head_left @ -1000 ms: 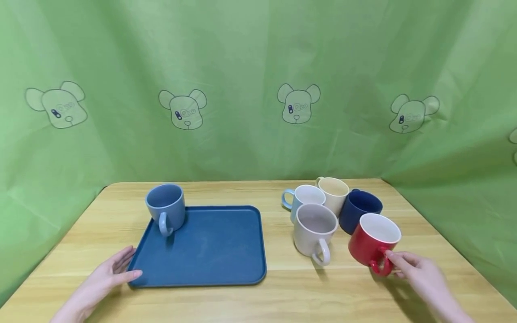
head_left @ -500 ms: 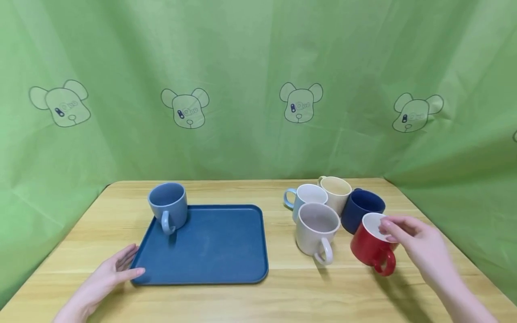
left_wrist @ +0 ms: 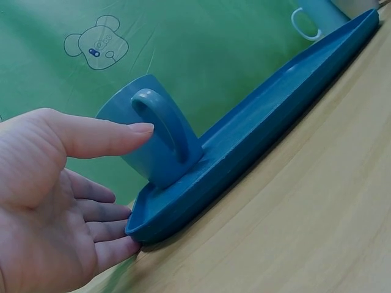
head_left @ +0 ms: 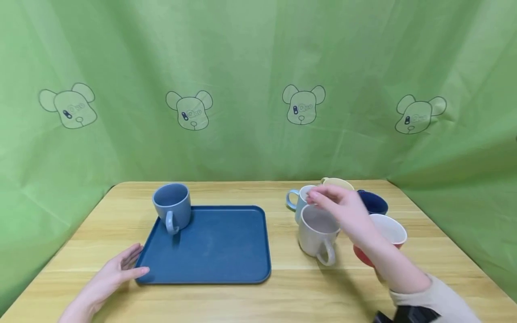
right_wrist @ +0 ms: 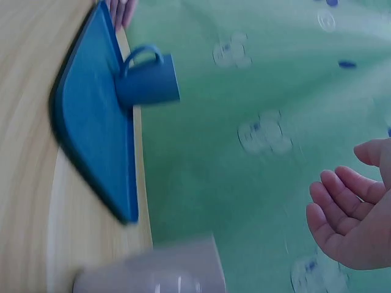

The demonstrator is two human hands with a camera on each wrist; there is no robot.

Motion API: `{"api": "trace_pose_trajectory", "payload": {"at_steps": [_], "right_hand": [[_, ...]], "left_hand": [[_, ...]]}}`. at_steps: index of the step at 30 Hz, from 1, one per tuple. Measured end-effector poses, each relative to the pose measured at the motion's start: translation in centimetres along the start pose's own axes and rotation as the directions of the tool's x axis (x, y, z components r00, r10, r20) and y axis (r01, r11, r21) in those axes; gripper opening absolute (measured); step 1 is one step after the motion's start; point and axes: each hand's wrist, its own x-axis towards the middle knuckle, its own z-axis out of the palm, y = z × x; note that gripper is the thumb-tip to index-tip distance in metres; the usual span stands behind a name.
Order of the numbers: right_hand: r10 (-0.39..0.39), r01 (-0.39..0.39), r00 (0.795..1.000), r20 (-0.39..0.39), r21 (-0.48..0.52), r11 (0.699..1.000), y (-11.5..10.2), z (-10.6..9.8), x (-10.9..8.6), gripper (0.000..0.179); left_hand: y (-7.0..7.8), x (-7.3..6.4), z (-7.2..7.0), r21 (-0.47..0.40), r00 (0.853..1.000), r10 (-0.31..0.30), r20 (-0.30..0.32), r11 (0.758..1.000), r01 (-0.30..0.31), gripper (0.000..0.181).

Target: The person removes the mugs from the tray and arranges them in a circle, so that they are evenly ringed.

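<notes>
My left hand (head_left: 111,278) touches the left edge of a blue tray (head_left: 210,251), thumb over the near corner; the left wrist view shows its fingers against the rim. A grey-blue mug (head_left: 173,208) stands upright at the tray's back left. Above the group of mugs on the right, my right hand (head_left: 343,208) hangs in the air, its fingers loosely bent around nothing in the right wrist view. Closest to it are a light blue mug (head_left: 301,210) and a pale grey mug (head_left: 315,240). My forearm partly covers a red mug (head_left: 362,256) with white inside.
Behind the right hand, a cream mug (head_left: 339,182) and a navy mug (head_left: 373,204) are partly hidden. The mugs stand close together on the wooden table (head_left: 291,291). A green curtain (head_left: 242,152) encloses the table's back and sides.
My right hand has let go of the red mug's handle, risen over its rim and moved left above the other mugs. The red mug stays behind. My left hand keeps its place at the tray.
</notes>
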Motion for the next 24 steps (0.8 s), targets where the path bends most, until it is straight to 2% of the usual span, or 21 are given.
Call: {"api": "trace_pose_trajectory", "payload": {"at_steps": [6,10,19,24], "right_hand": [[-0.066,0.045,0.991,0.117,0.172,0.984,-1.1,5.2,3.1,0.028],[-0.068,0.022,0.981,0.18,0.246,0.969,-1.3,9.1,4.4,0.026],[-0.034,-0.057,0.957,0.289,0.302,0.952,-0.8,16.7,6.0,0.026],[-0.039,-0.049,0.946,0.323,0.262,0.964,-0.5,20.5,6.5,0.026]], "left_hand": [[0.1,-0.1,0.0,0.006,1.0,0.019,-0.014,1.0,-0.019,0.085],[-0.1,-0.2,0.2,0.001,1.0,0.027,-0.017,1.0,-0.027,0.085],[-0.2,0.2,0.3,0.012,0.999,0.033,-0.023,0.999,-0.033,0.083],[-0.2,0.2,0.1,0.014,0.999,0.034,-0.028,0.999,-0.033,0.084]]}}
